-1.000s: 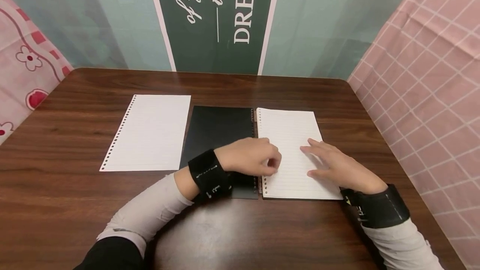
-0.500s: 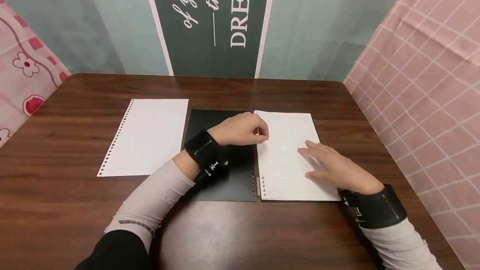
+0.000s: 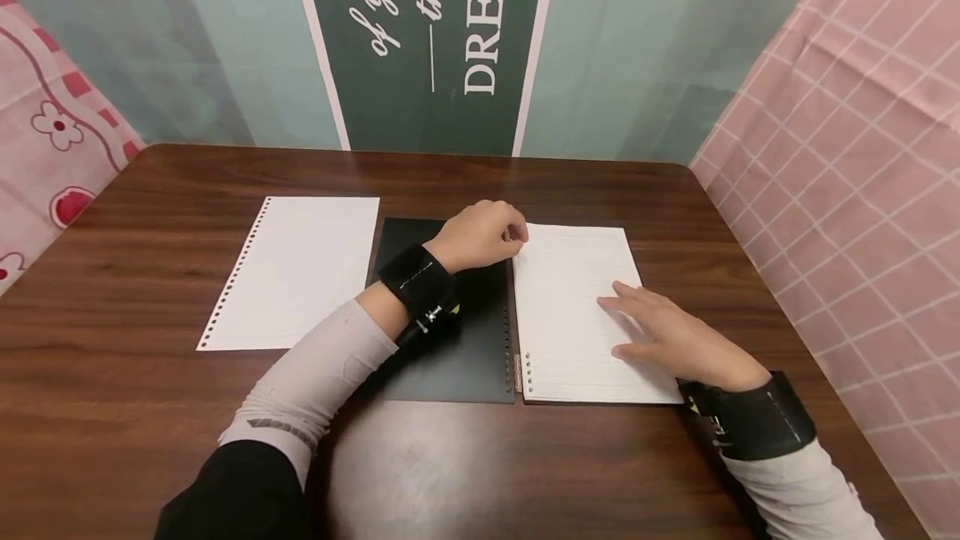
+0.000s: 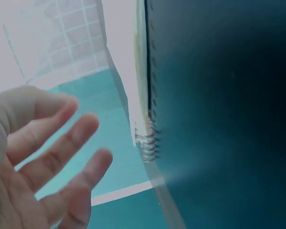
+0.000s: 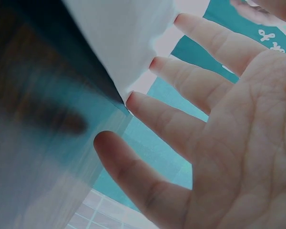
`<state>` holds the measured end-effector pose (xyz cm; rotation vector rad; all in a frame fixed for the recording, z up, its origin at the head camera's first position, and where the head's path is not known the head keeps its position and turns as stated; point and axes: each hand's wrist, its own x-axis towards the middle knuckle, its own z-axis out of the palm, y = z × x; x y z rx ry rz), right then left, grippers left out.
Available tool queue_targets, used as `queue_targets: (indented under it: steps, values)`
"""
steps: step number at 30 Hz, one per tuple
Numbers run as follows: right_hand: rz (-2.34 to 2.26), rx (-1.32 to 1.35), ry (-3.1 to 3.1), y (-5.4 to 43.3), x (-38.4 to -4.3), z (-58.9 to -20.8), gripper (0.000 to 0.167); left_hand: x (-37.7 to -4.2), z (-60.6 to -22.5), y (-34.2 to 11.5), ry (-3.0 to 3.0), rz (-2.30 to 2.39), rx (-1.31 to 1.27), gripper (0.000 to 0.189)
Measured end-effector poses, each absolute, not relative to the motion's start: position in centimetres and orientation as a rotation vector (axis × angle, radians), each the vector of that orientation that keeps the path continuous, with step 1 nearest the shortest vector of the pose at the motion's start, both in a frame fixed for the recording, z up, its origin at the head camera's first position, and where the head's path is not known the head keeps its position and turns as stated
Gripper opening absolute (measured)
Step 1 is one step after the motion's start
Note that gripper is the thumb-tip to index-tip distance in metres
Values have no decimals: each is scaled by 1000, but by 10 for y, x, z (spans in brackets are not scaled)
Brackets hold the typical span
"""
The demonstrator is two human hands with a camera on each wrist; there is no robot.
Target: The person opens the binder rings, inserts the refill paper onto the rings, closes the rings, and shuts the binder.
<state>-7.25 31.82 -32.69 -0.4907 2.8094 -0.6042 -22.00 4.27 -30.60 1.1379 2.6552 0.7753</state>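
A loose-leaf notebook lies spread, its black cover (image 3: 450, 340) on the left and its lined pages (image 3: 562, 273) on the right. Over the top end of the binding is my left hand (image 3: 480, 233), fingers loosely bent, thumb near the index finger. In the left wrist view nothing shows between these fingers; whether they touch the page edge I cannot tell. Rings (image 4: 147, 143) show beside the cover there. My right hand (image 3: 667, 332) rests on the right side of the pages with fingers spread and nearly straight, fingertips on the paper in the right wrist view.
A loose white sheet (image 3: 300, 265), punched along its left edge, lies on the brown wooden table (image 3: 112, 273) to the left of the notebook. Behind the table hangs a green cloth with lettering (image 3: 442, 40). Pink checked cloth (image 3: 847, 107) hangs at the right.
My left hand has moved up along the binding, from the lower part of the pages to near their top left corner. The right hand has stayed in place.
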Motion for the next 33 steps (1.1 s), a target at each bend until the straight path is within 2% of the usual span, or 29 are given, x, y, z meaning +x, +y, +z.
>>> queue_targets:
  steps: [12,33]
  values:
    - [-647,-515,2799,317,-71,-331,64,-232,-320,42,2667,733,1025,28]
    - [-599,-536,2834,319,-71,-327,64,-238,-321,67,2724,547,1069,33]
